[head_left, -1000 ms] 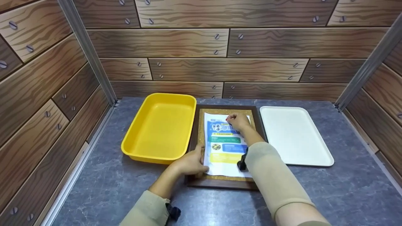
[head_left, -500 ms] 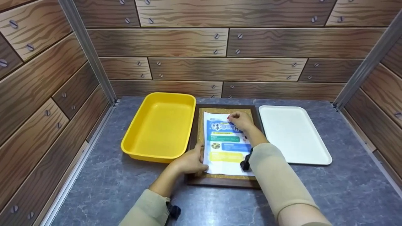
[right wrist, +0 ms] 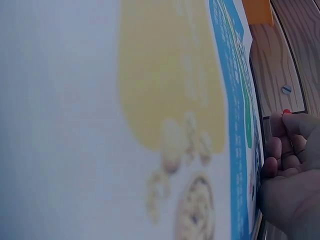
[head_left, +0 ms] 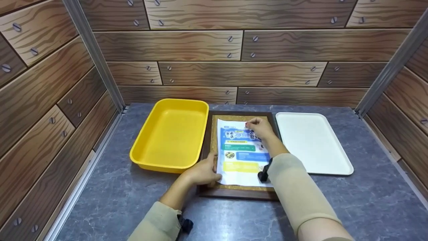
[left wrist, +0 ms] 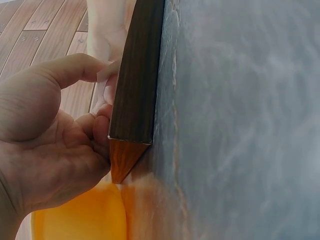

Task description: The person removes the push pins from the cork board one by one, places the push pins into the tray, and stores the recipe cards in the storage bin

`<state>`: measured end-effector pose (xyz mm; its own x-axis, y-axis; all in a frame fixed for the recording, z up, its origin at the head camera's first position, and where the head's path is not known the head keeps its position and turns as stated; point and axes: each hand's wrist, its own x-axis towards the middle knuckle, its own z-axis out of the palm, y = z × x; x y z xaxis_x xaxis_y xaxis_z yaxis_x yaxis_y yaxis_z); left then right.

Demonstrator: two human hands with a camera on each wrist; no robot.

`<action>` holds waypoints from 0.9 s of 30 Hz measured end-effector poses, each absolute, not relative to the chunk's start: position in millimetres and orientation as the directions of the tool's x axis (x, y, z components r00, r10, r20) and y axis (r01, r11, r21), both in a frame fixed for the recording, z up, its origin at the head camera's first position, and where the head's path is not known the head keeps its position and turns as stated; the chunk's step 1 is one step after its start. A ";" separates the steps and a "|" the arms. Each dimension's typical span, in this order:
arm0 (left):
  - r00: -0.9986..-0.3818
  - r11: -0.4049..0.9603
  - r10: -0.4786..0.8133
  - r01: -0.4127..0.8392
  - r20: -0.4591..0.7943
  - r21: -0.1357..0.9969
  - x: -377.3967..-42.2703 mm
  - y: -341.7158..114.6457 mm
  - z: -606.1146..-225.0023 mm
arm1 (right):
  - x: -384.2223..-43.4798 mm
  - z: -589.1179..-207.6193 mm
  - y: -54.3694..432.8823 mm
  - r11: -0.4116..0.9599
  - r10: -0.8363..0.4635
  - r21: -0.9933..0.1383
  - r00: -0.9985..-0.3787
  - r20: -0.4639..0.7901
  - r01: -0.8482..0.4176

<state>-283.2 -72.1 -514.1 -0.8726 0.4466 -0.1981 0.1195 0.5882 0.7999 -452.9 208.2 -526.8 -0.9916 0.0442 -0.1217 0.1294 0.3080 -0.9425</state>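
In the head view, a printed poster (head_left: pixel 239 175) lies on a cork board (head_left: pixel 230 188) with a dark wooden frame (head_left: pixel 234 194). My right hand (head_left: pixel 262 130) is over its upper right part, thumb and forefinger pinching a small red push pin (head_left: pixel 246 124). The pin's red head (right wrist: pixel 286 112) also shows beside the fingertips in the right wrist view. At the board's lower left, my left hand (head_left: pixel 201 173) rests with its thumb at the poster's left edge and its fingers along the frame. The left wrist view has that hand (left wrist: pixel 50 115) beside the frame's corner, fingertips partly hidden.
A deep yellow tray (head_left: pixel 200 134) stands left of the board, close to my left hand. To the right lies a shallow white tray (head_left: pixel 314 144). Everything is on a grey marbled table (head_left: pixel 110 187), walled in by wood-patterned panels (head_left: pixel 200 47).
My right hand has slid a little to the right along the poster's top, the red push pin still between its fingertips. My left hand has stayed in place.
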 end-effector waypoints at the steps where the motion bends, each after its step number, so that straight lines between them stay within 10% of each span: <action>1: -0.873 0.594 0.447 0.125 -0.197 0.795 -283.4 -72.2 -513.6 | -452.6 -526.7 209.1 0.299 0.048 -0.945 -0.991 -0.124 0.133; 27: -0.945 0.606 0.317 0.138 -0.080 0.783 -269.4 -62.1 -511.9 | -419.9 -519.0 245.7 0.102 -0.096 -0.994 -0.994 -0.055 0.045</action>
<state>-269.4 -62.1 -511.9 -0.9450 0.3174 -0.0797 0.1376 0.6064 0.7832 -419.9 245.7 -519.0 -0.9939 -0.0963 -0.0545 0.0447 0.1018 -0.9938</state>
